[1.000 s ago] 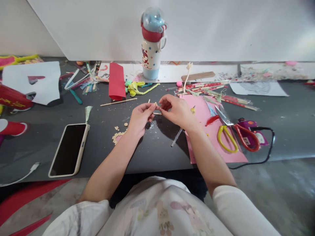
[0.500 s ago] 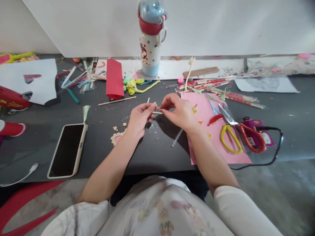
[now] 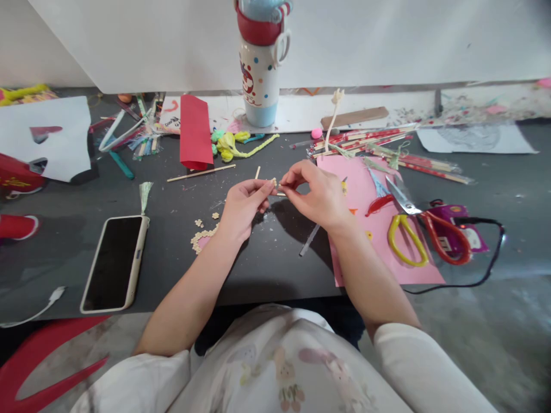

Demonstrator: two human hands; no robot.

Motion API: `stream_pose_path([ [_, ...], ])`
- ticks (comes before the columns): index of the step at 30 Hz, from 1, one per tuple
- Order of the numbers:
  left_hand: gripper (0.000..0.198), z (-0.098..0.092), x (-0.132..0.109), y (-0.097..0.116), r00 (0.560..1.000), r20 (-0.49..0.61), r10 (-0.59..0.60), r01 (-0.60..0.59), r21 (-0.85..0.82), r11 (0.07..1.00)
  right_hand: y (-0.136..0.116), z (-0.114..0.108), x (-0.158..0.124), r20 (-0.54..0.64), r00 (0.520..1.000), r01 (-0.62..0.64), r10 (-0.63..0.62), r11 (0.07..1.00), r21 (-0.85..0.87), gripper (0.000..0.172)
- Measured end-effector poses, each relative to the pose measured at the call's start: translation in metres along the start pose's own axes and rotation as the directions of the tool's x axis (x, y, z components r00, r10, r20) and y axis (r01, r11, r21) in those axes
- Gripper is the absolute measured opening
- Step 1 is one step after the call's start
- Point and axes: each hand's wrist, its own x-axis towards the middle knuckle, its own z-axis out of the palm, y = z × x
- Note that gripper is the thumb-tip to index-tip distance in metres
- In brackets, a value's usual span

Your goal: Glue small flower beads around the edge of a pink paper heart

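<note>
My left hand point(image 3: 241, 205) and my right hand point(image 3: 316, 195) meet over the middle of the dark table point(image 3: 258, 264). Both pinch a thin wooden stick point(image 3: 276, 194) with a small beige flower-shaped piece point(image 3: 272, 182) at the fingertips. Another short stick end point(image 3: 257, 172) pokes up above my left fingers. Below my left wrist lies a heart-shaped ring of small beige pieces point(image 3: 201, 237), with two loose ones beside it. A pink paper sheet point(image 3: 379, 229) lies under my right forearm.
A phone point(image 3: 114, 262) lies at the left. Yellow and red scissors point(image 3: 413, 229) and a purple glue gun point(image 3: 456, 229) with a black cable sit at the right. A dotted bottle point(image 3: 258, 69), red folded paper point(image 3: 193, 135), sticks and scraps crowd the back.
The hands have stayed pinched on the stick. The view has shifted slightly, so things on the table sit a little higher and further right in frame.
</note>
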Motion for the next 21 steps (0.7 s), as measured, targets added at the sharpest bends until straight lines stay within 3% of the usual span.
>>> stream_pose_path([
  [6, 0.033, 0.0024, -0.0010, 0.0017, 1.000, -0.011, 0.004, -0.004, 0.051, 0.999, -0.0017, -0.0002, -0.0001, 0.015, 1.000, -0.009, 0.010, 0.999, -0.035, 0.013],
  [21, 0.032, 0.0017, -0.0013, 0.0016, 1.000, -0.019, 0.018, -0.017, 0.046, 0.999, -0.0001, 0.0009, -0.0018, -0.028, 0.997, -0.069, 0.073, 0.990, 0.122, 0.011],
])
